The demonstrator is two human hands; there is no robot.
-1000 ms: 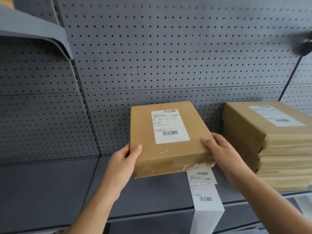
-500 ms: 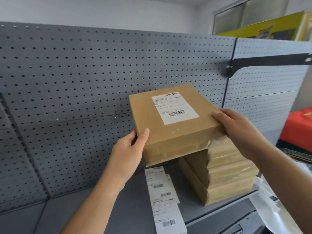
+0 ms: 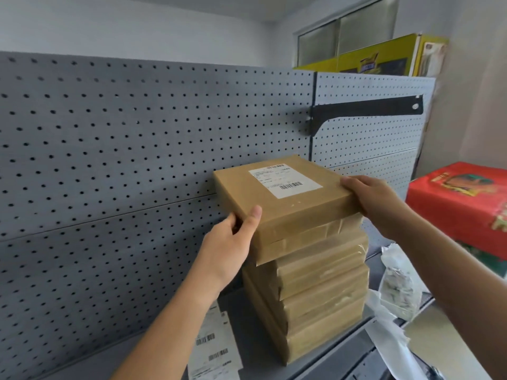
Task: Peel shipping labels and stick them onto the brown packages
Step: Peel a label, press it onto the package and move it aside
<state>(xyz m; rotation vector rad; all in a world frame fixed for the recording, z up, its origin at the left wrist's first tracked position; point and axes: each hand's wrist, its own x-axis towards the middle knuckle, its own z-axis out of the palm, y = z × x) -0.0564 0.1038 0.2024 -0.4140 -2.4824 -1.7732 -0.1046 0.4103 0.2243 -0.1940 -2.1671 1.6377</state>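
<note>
- On top of the stack of brown packages [image 3: 321, 297], at the right end of the grey shelf [image 3: 337, 352], lay the top package [image 3: 285, 212] that you held with both hands.
- A white shipping label [image 3: 285, 180] was stuck flat on its top, so this one looked done.
- Your left hand [image 3: 227, 248] gripped the near left corner, with the thumb pressed on top and the fingers curled round the side.
- Your right hand [image 3: 375, 198] gripped the right edge, with the fingers bent over the top.
- I could not tell if the package was all the way down. It stuck out a little past the left side of the stack.
- It looked like a flat, stiff box that would not bend or squash. I think it was not very heavy.
- Its taped sides were shiny and may have been slippery, so two hands on opposite sides was a good hold.
- You could have pushed on the flat top without hurting it.
- The pegboard wall [image 3: 123, 160] stood just behind the stack, so there was little room at the back.
- The stack was tall and near the front edge of the shelf, so a hard bump could have tipped it.
- A red box [image 3: 461, 198] and a white bag [image 3: 397, 286] crowded the right side.
- More open room lay to the left, where the label strip [image 3: 212, 349] rested on the shelf near the stack.
</note>
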